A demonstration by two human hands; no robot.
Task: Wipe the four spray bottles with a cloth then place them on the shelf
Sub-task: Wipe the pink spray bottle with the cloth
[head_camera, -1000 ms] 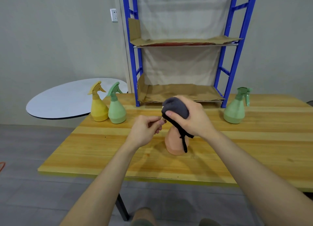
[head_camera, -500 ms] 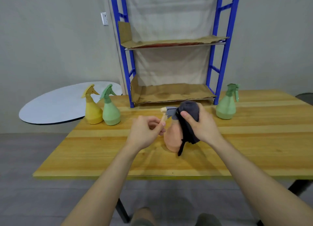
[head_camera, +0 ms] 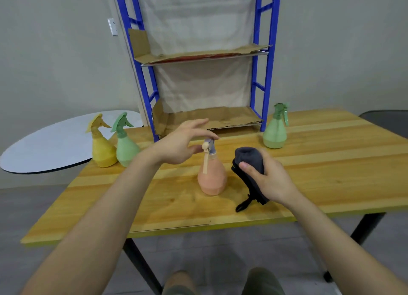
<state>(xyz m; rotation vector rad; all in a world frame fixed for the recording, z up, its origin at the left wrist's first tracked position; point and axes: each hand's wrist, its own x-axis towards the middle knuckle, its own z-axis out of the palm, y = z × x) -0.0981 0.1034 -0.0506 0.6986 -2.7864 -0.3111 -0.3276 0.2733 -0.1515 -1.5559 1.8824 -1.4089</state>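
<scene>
No legible text, labels or numbers anywhere.

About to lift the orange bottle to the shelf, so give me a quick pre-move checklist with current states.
1. Left hand on the orange bottle: fingers at the spray head, not closed around it; not ok.
2. Dark cloth clear of the bottle: held in the right hand, beside it; ok.
3. Bottle upright on the table: ok.
4. Lower shelf free of bottles: ok.
5. Wiped fully: cannot tell.
</scene>
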